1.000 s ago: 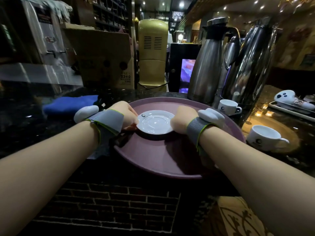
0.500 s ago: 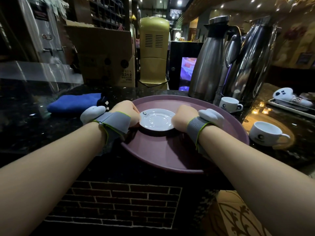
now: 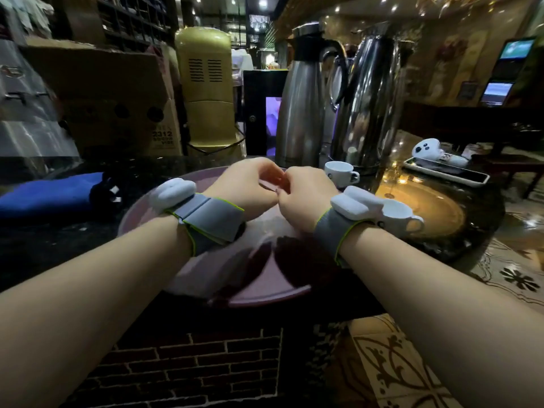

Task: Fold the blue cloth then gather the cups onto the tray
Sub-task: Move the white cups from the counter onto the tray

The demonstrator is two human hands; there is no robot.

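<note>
Both hands are hovering close together over the far half of the tray (image 3: 265,290), fingertips almost touching. The left hand (image 3: 247,187) is curling its fingers loosely inward and the right hand (image 3: 306,195) is doing the same; whether either is pinching something small between the fingertips I cannot tell, as the view is blurring there and the backs of the hands are hiding whatever lies beneath them on the tray.

The blue cloth (image 3: 50,192) is lying well out to the left of the left hand on the bench (image 3: 44,248), looking like a folded bundle already, so the folding step is probably finished and the gathering of cups is what is outstanding.

Both cups are sitting to the right of the hands. The near cup (image 3: 397,216) is standing just beyond the right wrist, partly hidden by the wrist strap, its handle pointing right, away from the hands. The far cup (image 3: 341,172) is standing ahead and to the right of the right hand, beside the tray's far rim, handle also turning rightward. Neither appears to be on the tray yet. The right hand is clearly the nearer one to both, so the coming reach is likely falling to it, rightward across the rim.
</note>
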